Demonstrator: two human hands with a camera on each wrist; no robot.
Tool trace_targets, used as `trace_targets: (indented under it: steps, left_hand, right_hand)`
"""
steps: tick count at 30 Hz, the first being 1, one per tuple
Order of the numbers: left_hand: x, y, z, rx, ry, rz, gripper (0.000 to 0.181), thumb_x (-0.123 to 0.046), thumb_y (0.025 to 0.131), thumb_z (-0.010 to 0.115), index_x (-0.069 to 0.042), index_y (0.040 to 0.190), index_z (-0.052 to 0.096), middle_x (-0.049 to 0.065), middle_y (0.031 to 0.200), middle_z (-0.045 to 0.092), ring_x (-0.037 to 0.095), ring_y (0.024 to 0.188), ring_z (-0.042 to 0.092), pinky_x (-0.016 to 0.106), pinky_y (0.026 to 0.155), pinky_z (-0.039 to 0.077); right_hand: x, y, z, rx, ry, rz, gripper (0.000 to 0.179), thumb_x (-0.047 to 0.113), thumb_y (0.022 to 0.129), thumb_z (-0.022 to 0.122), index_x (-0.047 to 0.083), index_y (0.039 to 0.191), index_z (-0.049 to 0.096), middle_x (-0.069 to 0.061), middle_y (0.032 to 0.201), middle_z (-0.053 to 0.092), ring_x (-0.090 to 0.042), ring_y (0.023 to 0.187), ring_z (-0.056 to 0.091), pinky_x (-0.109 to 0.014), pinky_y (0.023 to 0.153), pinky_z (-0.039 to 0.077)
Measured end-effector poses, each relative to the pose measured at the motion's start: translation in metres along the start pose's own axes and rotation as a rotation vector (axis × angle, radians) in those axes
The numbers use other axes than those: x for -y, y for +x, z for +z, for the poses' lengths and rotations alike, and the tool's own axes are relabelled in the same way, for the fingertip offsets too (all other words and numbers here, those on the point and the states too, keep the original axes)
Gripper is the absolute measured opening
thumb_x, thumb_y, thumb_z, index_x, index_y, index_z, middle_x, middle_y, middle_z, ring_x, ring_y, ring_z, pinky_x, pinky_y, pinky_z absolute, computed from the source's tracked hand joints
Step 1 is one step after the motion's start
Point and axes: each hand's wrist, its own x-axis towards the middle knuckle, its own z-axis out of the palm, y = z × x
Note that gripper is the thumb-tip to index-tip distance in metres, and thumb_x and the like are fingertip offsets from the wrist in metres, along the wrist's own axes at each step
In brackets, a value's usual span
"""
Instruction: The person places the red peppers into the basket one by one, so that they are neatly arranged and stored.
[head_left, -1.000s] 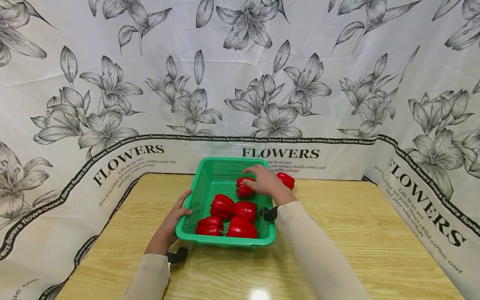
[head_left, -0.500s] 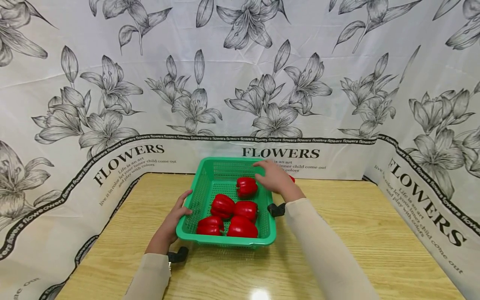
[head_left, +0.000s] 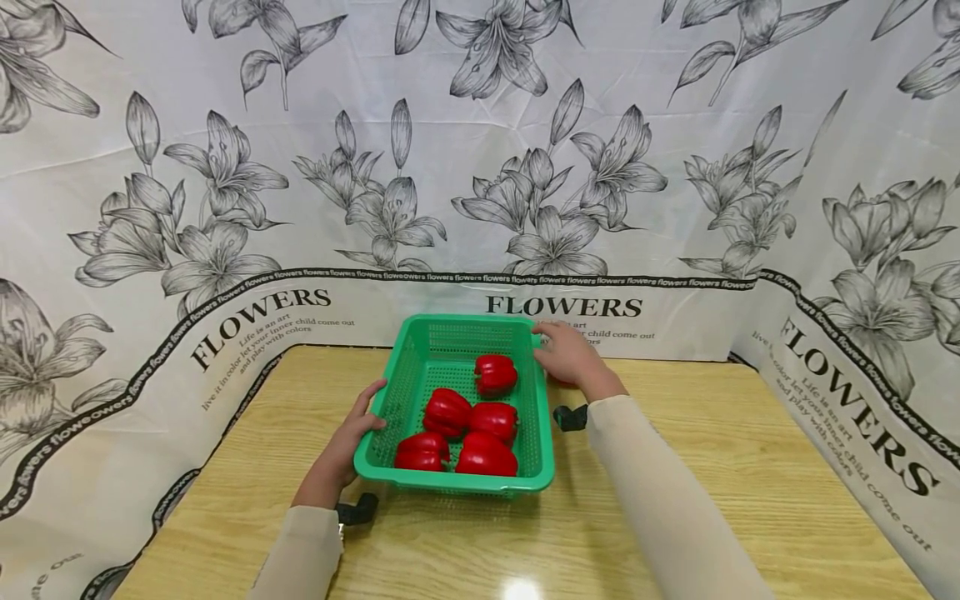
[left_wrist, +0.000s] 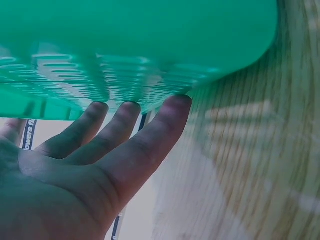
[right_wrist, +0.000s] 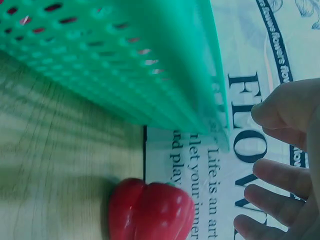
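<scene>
A green plastic basket (head_left: 491, 481) stands on the table with several red bell peppers (head_left: 484, 454) lying in it. My left hand (head_left: 341, 446) is at its left side; in the left wrist view the straight fingers (left_wrist: 150, 142) touch the basket's perforated outer wall. My right hand (head_left: 567, 354) is just past the far right corner of the basket, fingers spread and holding nothing. Another red bell pepper (right_wrist: 151, 210) lies on the table outside the basket, below that hand and mostly covered by it in the head view.
The wooden table (head_left: 697, 467) stretches to both sides of the basket. White cloth (head_left: 420, 317) with flowers and lettering hangs right behind the table and along its sides.
My right hand has moved right, from the pepper at the back inside the basket, out over the right rim to the loose pepper. The left hand has stayed on the basket.
</scene>
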Motion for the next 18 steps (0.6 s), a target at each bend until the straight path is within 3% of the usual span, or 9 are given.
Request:
trace_targets:
  steps: [8,18]
  left_hand:
    - [-0.002,0.001,-0.001,-0.007,-0.001,0.002,0.075,-0.008,0.087,0.04,-0.032,0.154,0.016,0.017,0.157,0.014,0.044,0.131,0.035,0.04,0.09,0.046]
    - [0.001,0.001,0.0,-0.025,0.001,0.009,0.076,-0.007,0.084,0.042,-0.032,0.152,0.019,0.019,0.155,0.016,0.044,0.131,0.034,0.041,0.089,0.046]
  right_hand:
    - [-0.015,0.0,0.003,-0.025,-0.001,0.032,0.047,0.028,0.096,0.047,0.008,0.139,0.051,-0.023,0.147,0.042,-0.044,0.136,0.035,-0.059,0.109,0.03]
    - [-0.036,0.001,0.013,-0.025,-0.013,0.029,0.054,0.02,0.086,0.051,0.004,0.138,0.051,-0.025,0.147,0.04,-0.045,0.136,0.036,-0.058,0.107,0.033]
